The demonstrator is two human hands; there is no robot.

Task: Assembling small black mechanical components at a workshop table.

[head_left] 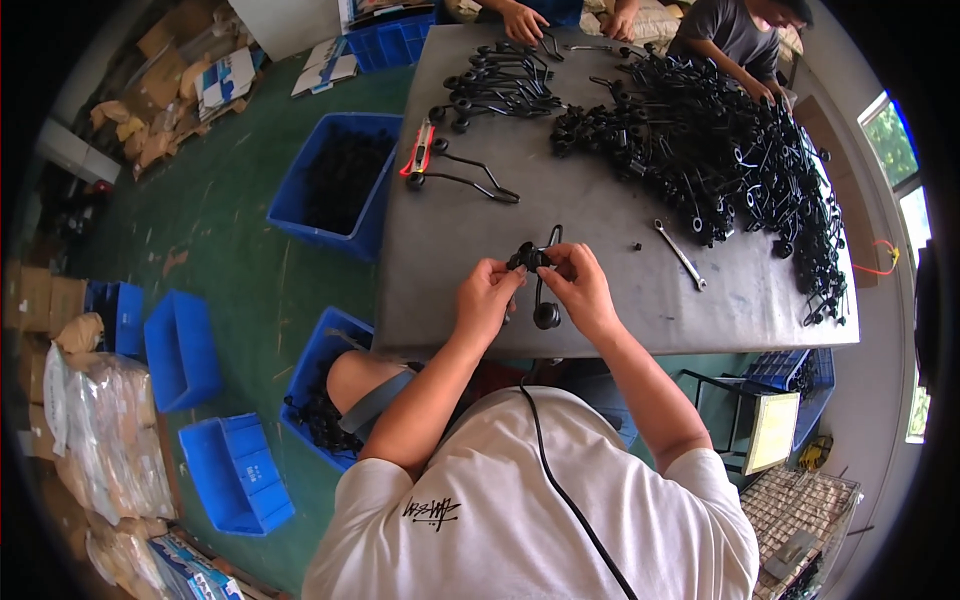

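Near the table's front edge, a black bent-rod part (pixel 546 316) with round knob-like ends is between my hands. The fingers of my left hand (pixel 484 297) are closed on its dark clamp-like middle. My right hand (pixel 584 288) pinches the same middle from the other side. My fingertips hide part of it; a rod loop sticks out beyond them and a round end points toward me. To the right lie a small black nut-like piece (pixel 637 246) and a combination wrench (pixel 680 256). A pair of similar bent rods (pixel 470 188) rests farther left, beside a red utility knife (pixel 418 150).
A large heap of black rod parts (pixel 690 140) covers the table's far right; more lie in a row (pixel 500 85) at far left. Two people work across the table, one hand (pixel 524 22) near a rod. Blue bins (pixel 290 205) stand on the floor at left.
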